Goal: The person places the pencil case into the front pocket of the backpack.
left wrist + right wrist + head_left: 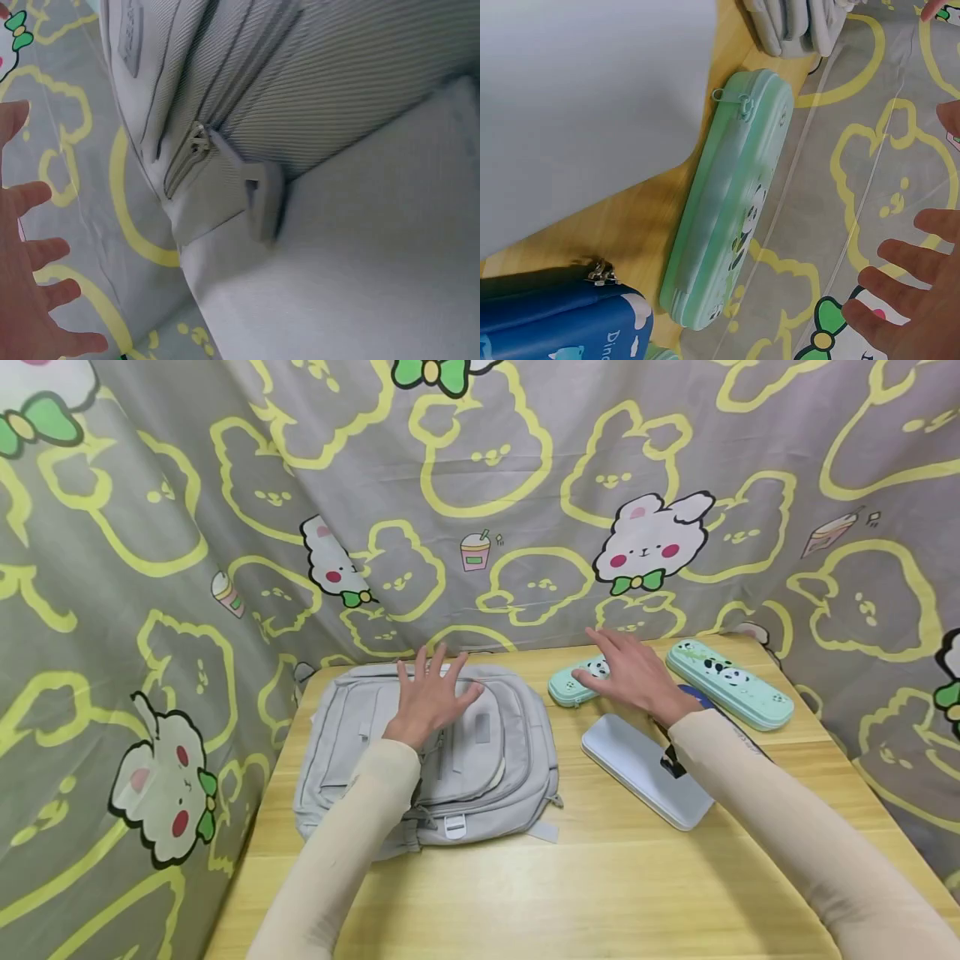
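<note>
A grey backpack [517, 777] lies flat at the left of the wooden table. Above its upper part is my left hand [429, 697], fingers spread, holding nothing. The left wrist view shows the backpack's zipper pull [199, 139] and a strap tab [262, 199] close up. My right hand [636, 677], fingers extended and holding nothing, overlaps a mint panda pencil case [566, 687] in the head view. Nearer me lies a pale blue case [637, 768]. The right forearm partly hides a dark blue pencil case [570, 322] with a dinosaur-style print.
Another mint pencil case [731, 685] with pandas lies at the table's back right. A patterned grey curtain [517, 585] hangs along the back and both sides of the wooden table [510, 910].
</note>
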A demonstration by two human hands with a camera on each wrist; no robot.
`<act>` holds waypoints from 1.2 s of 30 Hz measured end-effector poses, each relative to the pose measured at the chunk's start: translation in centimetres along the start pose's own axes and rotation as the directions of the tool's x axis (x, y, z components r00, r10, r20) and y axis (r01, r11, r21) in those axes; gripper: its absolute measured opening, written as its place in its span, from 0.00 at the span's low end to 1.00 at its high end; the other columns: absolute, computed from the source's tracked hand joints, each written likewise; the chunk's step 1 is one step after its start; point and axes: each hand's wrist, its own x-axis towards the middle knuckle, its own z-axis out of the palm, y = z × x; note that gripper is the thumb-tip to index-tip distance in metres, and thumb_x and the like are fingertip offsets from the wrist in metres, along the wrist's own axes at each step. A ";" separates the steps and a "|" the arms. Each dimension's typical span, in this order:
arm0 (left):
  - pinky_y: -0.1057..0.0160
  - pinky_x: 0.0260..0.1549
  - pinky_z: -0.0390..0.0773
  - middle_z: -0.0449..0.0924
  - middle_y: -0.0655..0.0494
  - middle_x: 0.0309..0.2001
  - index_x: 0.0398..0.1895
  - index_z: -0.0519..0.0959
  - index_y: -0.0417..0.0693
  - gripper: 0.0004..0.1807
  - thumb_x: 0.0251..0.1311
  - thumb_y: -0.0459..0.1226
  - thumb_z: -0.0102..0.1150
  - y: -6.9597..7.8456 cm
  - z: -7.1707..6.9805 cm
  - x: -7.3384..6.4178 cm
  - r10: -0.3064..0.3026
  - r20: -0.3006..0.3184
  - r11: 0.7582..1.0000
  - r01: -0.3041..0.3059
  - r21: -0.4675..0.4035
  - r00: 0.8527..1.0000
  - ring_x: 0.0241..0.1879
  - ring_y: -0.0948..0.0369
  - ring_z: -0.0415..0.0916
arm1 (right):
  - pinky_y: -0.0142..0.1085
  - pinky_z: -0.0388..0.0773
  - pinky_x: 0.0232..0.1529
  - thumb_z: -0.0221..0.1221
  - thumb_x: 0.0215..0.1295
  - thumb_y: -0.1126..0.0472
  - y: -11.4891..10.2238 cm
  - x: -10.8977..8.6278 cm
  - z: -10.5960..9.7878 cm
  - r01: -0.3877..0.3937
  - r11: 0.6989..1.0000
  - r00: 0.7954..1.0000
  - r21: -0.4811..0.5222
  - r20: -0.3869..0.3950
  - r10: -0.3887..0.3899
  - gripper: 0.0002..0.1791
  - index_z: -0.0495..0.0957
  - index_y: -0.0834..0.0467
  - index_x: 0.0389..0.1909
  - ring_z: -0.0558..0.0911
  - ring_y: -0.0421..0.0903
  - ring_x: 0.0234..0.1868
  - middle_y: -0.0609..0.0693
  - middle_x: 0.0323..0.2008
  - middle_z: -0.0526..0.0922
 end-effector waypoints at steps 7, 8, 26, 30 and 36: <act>0.24 0.80 0.35 0.43 0.47 0.90 0.89 0.56 0.65 0.42 0.79 0.68 0.45 -0.4 0.6 -0.8 0.006 0.009 1.000 -0.006 0.006 1.000 0.89 0.40 0.33 | 0.69 0.61 0.78 0.58 0.76 0.32 -0.4 -0.8 0.2 -0.017 1.000 1.000 -0.001 0.008 0.017 0.50 0.58 0.57 0.87 0.64 0.71 0.81 0.65 0.83 0.63; 0.24 0.80 0.35 0.43 0.47 0.90 0.89 0.57 0.65 0.42 0.79 0.67 0.46 -0.4 0.6 -1.0 0.008 0.007 1.000 -0.008 0.005 1.000 0.89 0.40 0.33 | 0.69 0.61 0.78 0.58 0.76 0.31 -0.5 -0.9 0.3 -0.015 1.000 1.000 -0.002 0.009 0.015 0.50 0.58 0.57 0.87 0.64 0.71 0.81 0.65 0.83 0.63; 0.23 0.79 0.44 0.43 0.47 0.90 0.89 0.58 0.64 0.42 0.78 0.68 0.45 -1.0 1.8 -2.3 0.023 0.009 0.999 -0.023 0.025 1.000 0.89 0.40 0.35 | 0.69 0.63 0.77 0.58 0.77 0.32 -0.3 -2.5 0.7 -0.007 1.000 1.000 0.007 -0.005 0.007 0.49 0.57 0.54 0.88 0.65 0.70 0.81 0.64 0.83 0.63; 0.23 0.79 0.44 0.45 0.47 0.90 0.88 0.58 0.64 0.42 0.78 0.68 0.46 -1.0 2.0 -2.7 0.030 0.005 0.999 -0.030 0.018 1.000 0.89 0.39 0.37 | 0.69 0.63 0.77 0.58 0.77 0.32 -0.2 -2.9 0.7 -0.016 1.000 1.000 0.010 0.006 0.016 0.50 0.55 0.54 0.88 0.65 0.71 0.80 0.64 0.83 0.64; 0.23 0.79 0.47 0.48 0.46 0.89 0.88 0.60 0.65 0.41 0.78 0.67 0.47 -0.8 2.3 -3.2 0.040 -0.011 0.999 -0.040 0.016 0.999 0.88 0.38 0.41 | 0.71 0.63 0.76 0.60 0.77 0.34 0.0 -3.7 0.7 -0.044 0.999 0.999 0.024 0.025 0.043 0.50 0.54 0.53 0.89 0.65 0.71 0.80 0.66 0.82 0.64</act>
